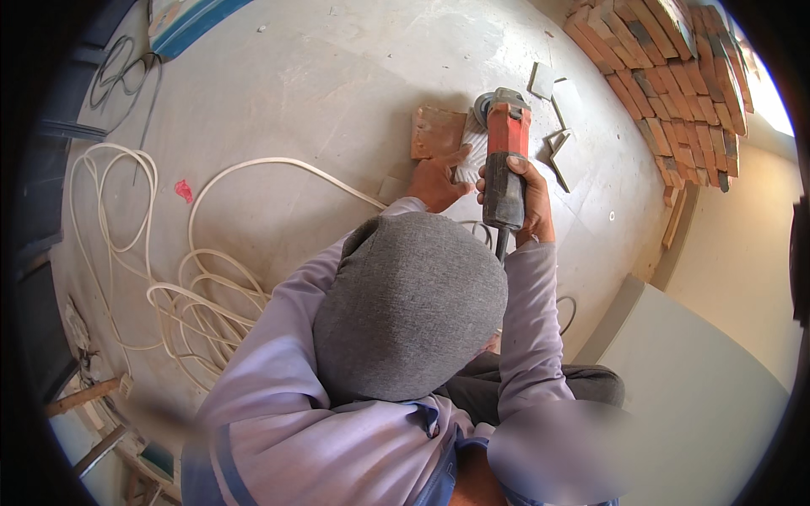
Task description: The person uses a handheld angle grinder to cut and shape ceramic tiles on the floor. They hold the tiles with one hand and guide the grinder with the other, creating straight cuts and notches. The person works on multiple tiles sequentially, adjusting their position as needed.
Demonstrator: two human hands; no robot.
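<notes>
My right hand (530,198) is wrapped round the dark rear grip of a red and black angle grinder (509,135), its head pointing away from me. The grinder's round guard (483,108) sits over the far end of a pale ridged tile (473,152); the disc's contact is hard to make out. My left hand (437,181) holds the tile's near left side, fingers and thumb pressed to it. Under the tile's left side, by my fingers, lies a reddish brick slab (436,131). My grey-clad knee (409,304) rises between my arms.
Broken tile pieces (542,80) and angled offcuts (558,156) lie right of the grinder. Bricks (666,93) are stacked at far right. A pale coiled cable (202,295) spreads over the floor at left, near a pink scrap (184,191). A light panel (675,363) stands at lower right.
</notes>
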